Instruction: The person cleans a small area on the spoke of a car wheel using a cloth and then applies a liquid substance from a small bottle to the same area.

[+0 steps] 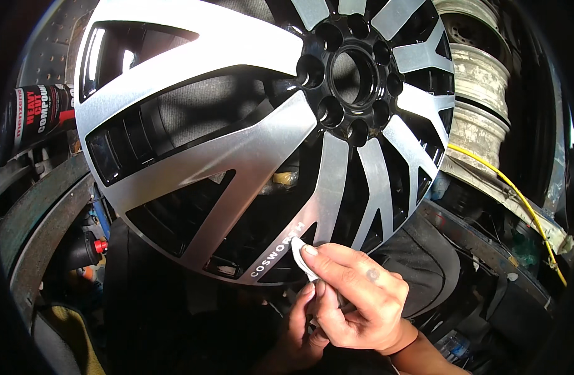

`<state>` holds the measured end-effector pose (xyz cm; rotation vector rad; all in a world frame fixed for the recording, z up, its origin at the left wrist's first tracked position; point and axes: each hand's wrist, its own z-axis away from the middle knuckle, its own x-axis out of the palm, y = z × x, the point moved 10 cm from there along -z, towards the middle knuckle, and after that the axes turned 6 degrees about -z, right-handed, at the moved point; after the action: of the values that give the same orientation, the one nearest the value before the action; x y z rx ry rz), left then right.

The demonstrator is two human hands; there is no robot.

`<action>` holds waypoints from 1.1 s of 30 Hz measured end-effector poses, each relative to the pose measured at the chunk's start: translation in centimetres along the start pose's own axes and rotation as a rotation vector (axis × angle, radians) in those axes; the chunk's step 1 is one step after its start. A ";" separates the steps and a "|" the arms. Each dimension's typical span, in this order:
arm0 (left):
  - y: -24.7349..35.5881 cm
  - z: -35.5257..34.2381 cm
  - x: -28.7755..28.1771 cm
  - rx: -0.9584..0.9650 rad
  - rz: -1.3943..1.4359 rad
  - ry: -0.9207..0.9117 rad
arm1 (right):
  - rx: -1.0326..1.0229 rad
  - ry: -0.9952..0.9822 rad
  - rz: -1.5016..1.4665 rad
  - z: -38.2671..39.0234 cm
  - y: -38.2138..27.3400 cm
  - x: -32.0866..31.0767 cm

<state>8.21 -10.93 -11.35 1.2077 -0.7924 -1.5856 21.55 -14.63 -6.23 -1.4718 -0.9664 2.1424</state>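
Observation:
A large alloy wheel (255,153) with silver machined spokes and gloss black pockets lies tilted before me. White raised lettering runs along one spoke near its lower rim. My right hand (365,300) pinches a folded white cloth (303,261) between thumb and fingers, its edge against the end of that lettering. Just below, my left hand (304,328) has its fingers curled together under the right hand, close to the wheel's lower rim. What the left fingers grip, if anything, is hidden by the right hand and shadow.
A black bottle (40,119) with a red and white label lies at the left. Dusty bare wheels (480,81) are stacked at the right, beside a yellow hose (518,194). Curved metal bars (46,212) and a yellow-edged dark cloth (74,334) are at the lower left.

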 end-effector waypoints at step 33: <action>1.0 1.6 1.0 0.235 -0.474 0.048 | -0.054 0.014 -0.022 0.0 -0.4 0.0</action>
<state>6.92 -12.26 -10.24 1.6907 -0.7078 -1.8679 21.57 -14.33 -5.93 -1.4916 -1.0383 2.1034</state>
